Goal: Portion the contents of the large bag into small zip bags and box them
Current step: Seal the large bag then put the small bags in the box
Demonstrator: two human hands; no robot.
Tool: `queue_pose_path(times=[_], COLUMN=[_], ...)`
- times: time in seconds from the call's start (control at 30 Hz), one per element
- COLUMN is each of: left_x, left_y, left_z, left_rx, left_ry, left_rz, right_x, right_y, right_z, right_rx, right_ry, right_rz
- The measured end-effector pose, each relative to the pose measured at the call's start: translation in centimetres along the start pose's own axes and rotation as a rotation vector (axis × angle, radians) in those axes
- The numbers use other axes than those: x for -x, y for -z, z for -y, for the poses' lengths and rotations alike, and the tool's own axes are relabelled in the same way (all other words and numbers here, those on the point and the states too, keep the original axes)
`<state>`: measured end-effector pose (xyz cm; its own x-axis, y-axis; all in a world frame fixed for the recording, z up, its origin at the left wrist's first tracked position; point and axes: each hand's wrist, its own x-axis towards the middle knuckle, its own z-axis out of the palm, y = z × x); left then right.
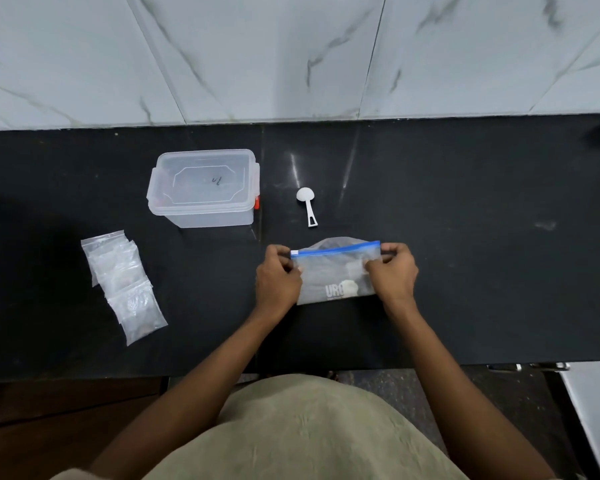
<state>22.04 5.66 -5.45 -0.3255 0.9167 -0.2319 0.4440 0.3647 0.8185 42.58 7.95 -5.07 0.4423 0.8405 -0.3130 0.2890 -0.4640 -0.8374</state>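
A large clear bag [333, 275] with a blue zip strip along its top stands on the black counter [465, 237] in front of me. My left hand [278, 275] pinches its left top corner at the white slider. My right hand [392, 268] grips the right top corner. Pale contents show low inside the bag. A pile of small clear zip bags [122, 282] lies to the left. A clear plastic box [203, 187] with its lid on and an orange clip stands behind them. A white scoop [307, 204] lies behind the large bag.
A marble-tiled wall [291, 53] rises right behind the counter. The counter's front edge runs near my body. A white surface with a metal fitting [589, 410] sits at the lower right.
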Motion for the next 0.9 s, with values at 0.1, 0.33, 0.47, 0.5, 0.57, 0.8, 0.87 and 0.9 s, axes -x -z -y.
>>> queue_pose_path(times=[0.1, 0.33, 0.47, 0.5, 0.57, 0.8, 0.87, 0.9], left_x=[-0.6, -4.2, -6.3, -6.6, -6.8, -6.9, -6.9, -6.8], left_y=[-2.5, -6.3, -7.3, -7.3, -7.0, -5.5, -5.2, -5.1], left_z=[-2.3, -6.3, -6.6, -6.6, -6.6, -4.9, -4.6, -4.6], left_rx=[0.003, -0.473, -0.780, -0.818, -0.832, -0.814, -0.812, -0.815], left_ry=[-0.147, -0.642, -0.569, -0.548, -0.512, -0.491, -0.479, -0.470], left_rz=[0.030, 0.052, 0.192, 0.183, 0.151, 0.184, 0.186, 0.187], right_x=[-2.6, -9.6, -11.4, -11.5, -11.3, -9.2, -8.9, -8.9], right_y=[2.3, 3.4, 1.7, 1.2, 0.3, -2.2, -2.5, -2.4], right_z=[0.9, 5.0, 5.9, 5.6, 4.8, 3.0, 3.0, 3.0], right_rx=[-0.043, -0.062, 0.082, 0.169, 0.421, 0.766, 0.780, 0.789], right_ry=[0.029, 0.116, 0.153, 0.197, 0.320, 0.495, 0.485, 0.483], right_rz=[-0.074, -0.141, 0.023, 0.060, 0.085, 0.093, 0.091, 0.094])
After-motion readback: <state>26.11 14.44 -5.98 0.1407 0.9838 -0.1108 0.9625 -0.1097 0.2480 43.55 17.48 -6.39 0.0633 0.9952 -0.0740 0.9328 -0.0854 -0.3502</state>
